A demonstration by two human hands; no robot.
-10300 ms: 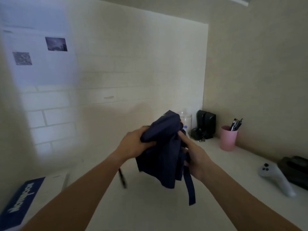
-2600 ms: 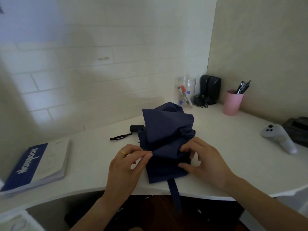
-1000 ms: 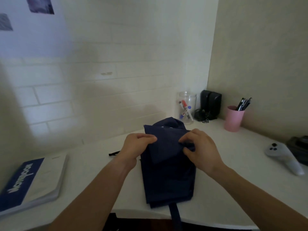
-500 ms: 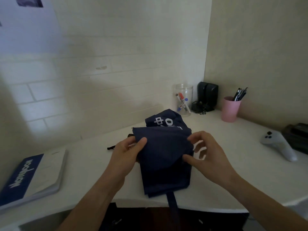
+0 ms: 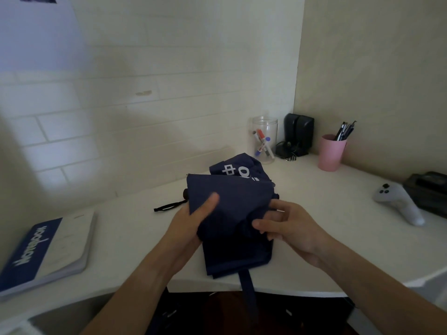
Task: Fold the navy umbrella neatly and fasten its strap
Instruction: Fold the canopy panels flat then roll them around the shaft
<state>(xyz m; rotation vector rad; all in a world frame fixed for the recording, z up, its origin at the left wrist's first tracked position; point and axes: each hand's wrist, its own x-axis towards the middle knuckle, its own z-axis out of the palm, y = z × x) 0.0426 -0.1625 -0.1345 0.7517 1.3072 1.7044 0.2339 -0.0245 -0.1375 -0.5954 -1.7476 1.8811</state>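
The navy umbrella lies collapsed on the white desk, its fabric bunched in loose panels, white print showing on the far panel. My left hand grips the left side, thumb pressed on top of a fabric panel. My right hand pinches a fold on the right side. The navy strap hangs unfastened over the desk's front edge. The black handle end and its wrist loop stick out to the left.
A blue-and-white notebook lies at the left. At the back stand a clear jar with markers, black speakers and a pink pen cup. A white controller and a dark object sit at the right.
Both hands have drawn nearer along the fabric. My left thumb now lies on top of the panel, and my right hand's spread fingers have closed on a fold.
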